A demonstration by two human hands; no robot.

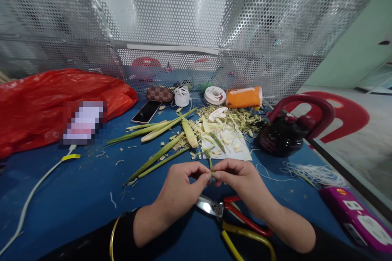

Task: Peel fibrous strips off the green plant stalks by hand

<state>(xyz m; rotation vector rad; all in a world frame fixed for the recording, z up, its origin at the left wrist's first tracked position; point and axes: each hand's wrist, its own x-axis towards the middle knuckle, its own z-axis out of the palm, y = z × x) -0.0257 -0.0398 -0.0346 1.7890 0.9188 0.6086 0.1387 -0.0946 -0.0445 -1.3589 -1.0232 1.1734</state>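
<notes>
Two hands meet mid-table: my left hand and right hand both pinch a thin green strip, fingertips nearly touching, other fingers curled. Wrists angle in from the bottom edge, above the shears. Open blue table to my left, only a white cable there. Ahead it's crowded: cut stalks, scraps on white paper. Right side: dark kettle, pink box near the table's right edge. Mesh wall closes the back.
</notes>
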